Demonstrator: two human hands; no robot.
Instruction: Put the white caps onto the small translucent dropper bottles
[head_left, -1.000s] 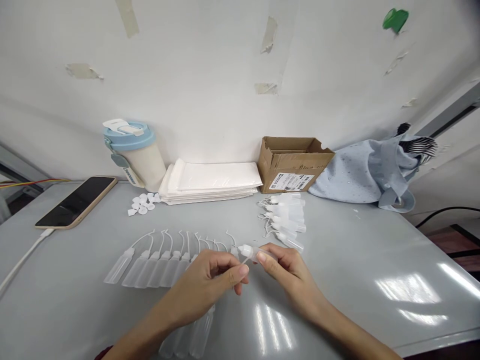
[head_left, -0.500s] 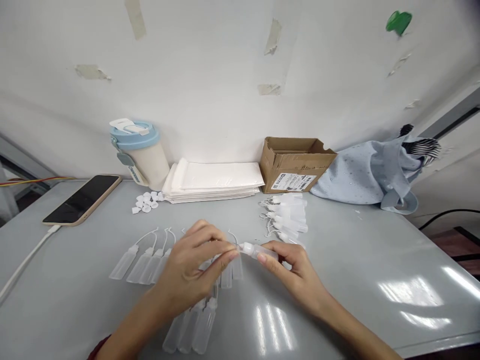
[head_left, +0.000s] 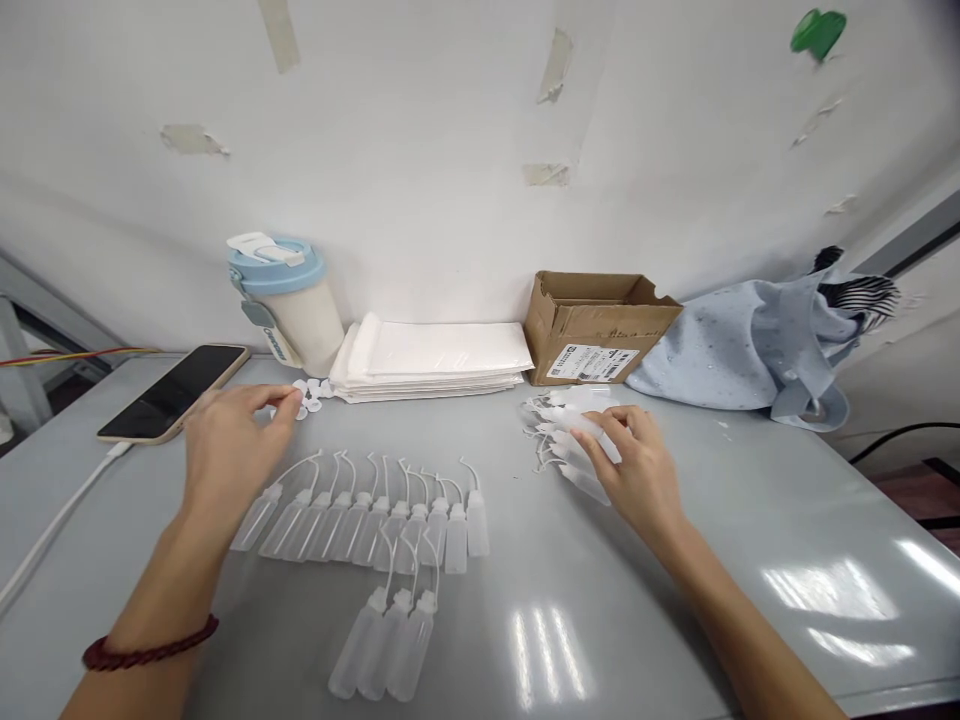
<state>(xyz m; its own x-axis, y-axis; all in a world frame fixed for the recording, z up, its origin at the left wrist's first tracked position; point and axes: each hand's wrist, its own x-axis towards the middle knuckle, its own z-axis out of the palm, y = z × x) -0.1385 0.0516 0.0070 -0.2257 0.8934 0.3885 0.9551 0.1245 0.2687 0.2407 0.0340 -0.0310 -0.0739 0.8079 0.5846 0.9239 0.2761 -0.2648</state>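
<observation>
Fingertips (head_left: 287, 400) of the left hand (head_left: 229, 445) draw together on the small white caps (head_left: 311, 395) at its 1 o'clock; whether they grip one cannot be told. Capped bottles (head_left: 375, 515) lie in a row, with their long axes toward 12. The right hand (head_left: 637, 470) curls its fingers over the translucent bottle pile (head_left: 559, 425) at its 10 o'clock; the grip is hidden.

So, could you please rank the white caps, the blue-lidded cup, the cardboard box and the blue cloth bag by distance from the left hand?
1. white caps, at the fingertips of the left hand.
2. blue-lidded cup, just behind, by the wall.
3. cardboard box, right of centre.
4. blue cloth bag, farthest right.
</observation>
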